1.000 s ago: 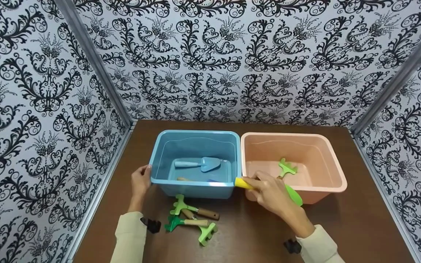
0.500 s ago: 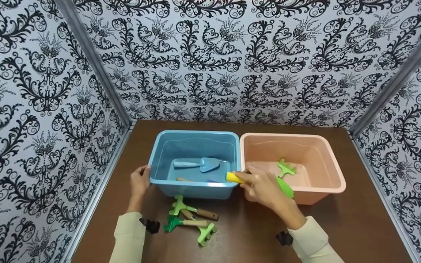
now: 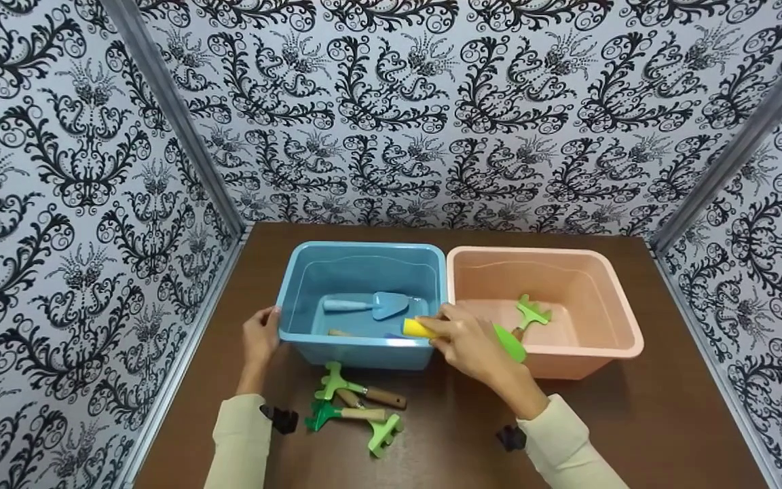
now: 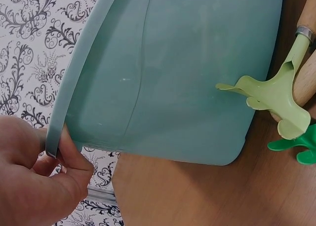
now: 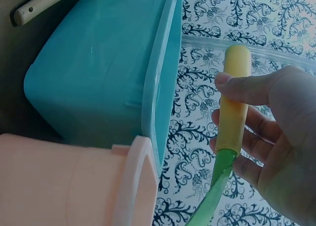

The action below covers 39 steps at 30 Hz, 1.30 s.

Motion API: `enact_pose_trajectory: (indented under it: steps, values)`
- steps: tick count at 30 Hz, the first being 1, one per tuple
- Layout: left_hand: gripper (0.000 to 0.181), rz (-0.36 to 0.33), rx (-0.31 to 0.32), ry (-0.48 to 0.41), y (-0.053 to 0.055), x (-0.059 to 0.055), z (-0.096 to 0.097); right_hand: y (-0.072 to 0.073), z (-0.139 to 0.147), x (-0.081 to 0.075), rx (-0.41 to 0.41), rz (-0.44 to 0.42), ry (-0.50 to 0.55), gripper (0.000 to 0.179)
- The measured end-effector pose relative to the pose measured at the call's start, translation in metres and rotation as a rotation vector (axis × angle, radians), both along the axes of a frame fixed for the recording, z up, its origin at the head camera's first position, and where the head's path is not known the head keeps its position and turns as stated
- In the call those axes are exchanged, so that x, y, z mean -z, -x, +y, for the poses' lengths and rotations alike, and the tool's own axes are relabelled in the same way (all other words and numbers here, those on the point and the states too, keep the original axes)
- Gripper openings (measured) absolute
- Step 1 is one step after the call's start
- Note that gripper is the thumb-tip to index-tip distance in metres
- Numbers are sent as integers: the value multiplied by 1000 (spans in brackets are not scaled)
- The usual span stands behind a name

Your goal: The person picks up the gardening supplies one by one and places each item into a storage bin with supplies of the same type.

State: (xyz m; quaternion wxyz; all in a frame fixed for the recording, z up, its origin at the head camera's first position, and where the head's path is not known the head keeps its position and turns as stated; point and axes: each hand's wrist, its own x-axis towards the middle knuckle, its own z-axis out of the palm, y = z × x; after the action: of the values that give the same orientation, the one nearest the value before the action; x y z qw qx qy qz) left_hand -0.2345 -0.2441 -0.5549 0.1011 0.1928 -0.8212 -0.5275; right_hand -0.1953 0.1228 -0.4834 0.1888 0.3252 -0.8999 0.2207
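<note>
My right hand (image 3: pixel 476 346) holds a hand trowel (image 5: pixel 232 130) by its yellow handle, thumb on one side and fingers curled on the other. Its green blade (image 3: pixel 510 343) points back over the peach tub (image 3: pixel 584 351), while the handle's end reaches over the front rim of the blue tub (image 3: pixel 357 356). My left hand (image 3: pixel 261 336) pinches the blue tub's left rim between thumb and fingers, as the left wrist view shows. Inside the blue tub lies a light-blue trowel (image 3: pixel 389 305); other pieces near its front wall are mostly hidden. A green hand rake (image 3: pixel 533 312) lies in the peach tub.
In front of the blue tub, several small rakes lie in a loose pile on the brown table (image 3: pixel 459 441): a light-green one (image 3: pixel 332 382), a dark-green one (image 3: pixel 323 413) and another light-green head (image 3: pixel 384 435). Patterned walls (image 3: pixel 391 136) enclose the table.
My right hand has moved left with the trowel, carrying its yellow handle from the gap between the tubs to over the blue tub. My left hand has stayed at the rim.
</note>
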Motion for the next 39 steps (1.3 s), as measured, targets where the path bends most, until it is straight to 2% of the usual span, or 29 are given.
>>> enact_pose_trajectory:
  steps: [9,23,26,32,39]
  values:
    - [42,5,-3,-8,2,-1,0,4,-12,0,-28,-16,0,35]
    - [42,-8,5,-39,3,1,1,13,-27,9,-65,41,7,32]
    - [41,0,4,-23,2,1,1,14,-29,11,-66,47,12,32]
    - [38,62,-2,40,1,1,2,16,-35,12,-72,81,9,31]
    - [38,65,-12,43,1,0,1,18,-46,5,-101,27,-7,30]
